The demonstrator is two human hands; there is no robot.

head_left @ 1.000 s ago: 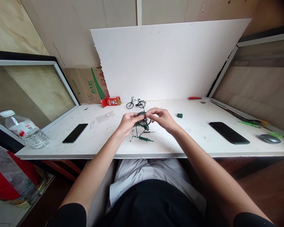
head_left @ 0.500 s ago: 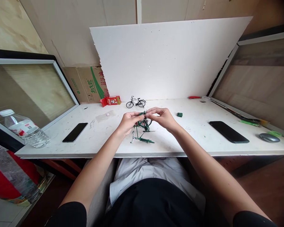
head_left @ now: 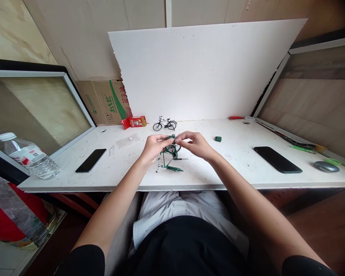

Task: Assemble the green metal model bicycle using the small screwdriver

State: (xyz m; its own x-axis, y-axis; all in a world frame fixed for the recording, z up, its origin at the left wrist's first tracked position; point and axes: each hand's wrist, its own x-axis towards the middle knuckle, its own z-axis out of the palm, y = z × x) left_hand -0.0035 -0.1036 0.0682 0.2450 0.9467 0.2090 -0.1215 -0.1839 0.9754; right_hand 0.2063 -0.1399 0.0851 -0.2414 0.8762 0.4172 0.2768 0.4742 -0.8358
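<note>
A small green model bicycle (head_left: 172,167) is held between my two hands above the white table, its wheel end up at my fingertips and its handlebar end toward me. My left hand (head_left: 156,147) pinches it from the left, near the top of the spoked wheel. From the right, the thumb and fingers of my right hand (head_left: 194,145) close on the same end. My fingertips partly hide the parts there. Behind my hands stands a black model bicycle (head_left: 165,124), upright. To the right lies a small green block-like part (head_left: 218,138).
On the left are a phone (head_left: 91,160), a water bottle (head_left: 31,155) and a clear plastic bag (head_left: 128,140). A red small box (head_left: 138,121) sits at the back. A second phone (head_left: 277,160) and a computer mouse (head_left: 327,166) lie right. A white board (head_left: 207,69) leans behind.
My hands and the green model bicycle have shifted slightly to the left, with the handlebar end turned a little. Both hands keep their grip near the wheel.
</note>
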